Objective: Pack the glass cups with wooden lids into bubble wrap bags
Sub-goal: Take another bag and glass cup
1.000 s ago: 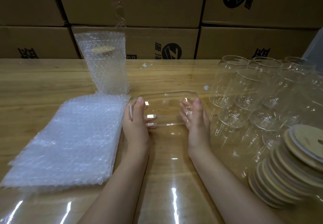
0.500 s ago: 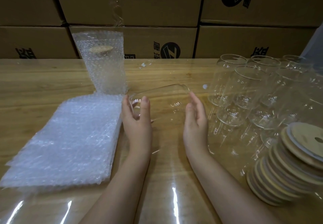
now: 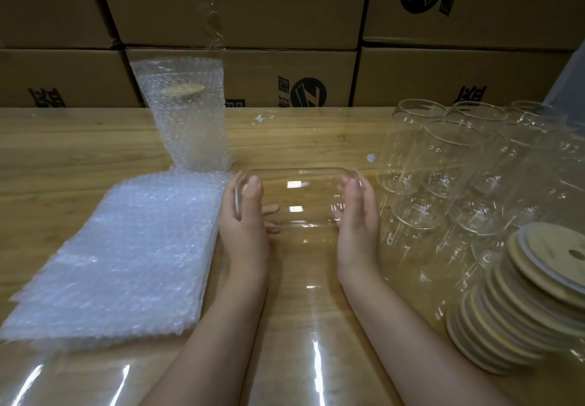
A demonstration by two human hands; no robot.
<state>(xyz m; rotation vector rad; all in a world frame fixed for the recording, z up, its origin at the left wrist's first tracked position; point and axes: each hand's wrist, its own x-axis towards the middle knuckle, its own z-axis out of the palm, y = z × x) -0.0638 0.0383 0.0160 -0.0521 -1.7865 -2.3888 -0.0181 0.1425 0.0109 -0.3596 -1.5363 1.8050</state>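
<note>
- Head view, centre of frame: a clear cylindrical glass cup [image 3: 294, 196] lies sideways over the wooden table [image 3: 63, 158]. The left hand [image 3: 245, 215] grasps its mouth end and the right hand [image 3: 357, 215] curls round its base.
- Left of frame: a flat stack of bubble wrap bags [image 3: 110, 256].
- Lower right: stacked round wooden lids [image 3: 538, 298].

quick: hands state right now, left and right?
left hand: closed, gripping the rim end of the glass cup, which is held sideways.
right hand: closed, fingers curled round the same cup's base end.
</note>
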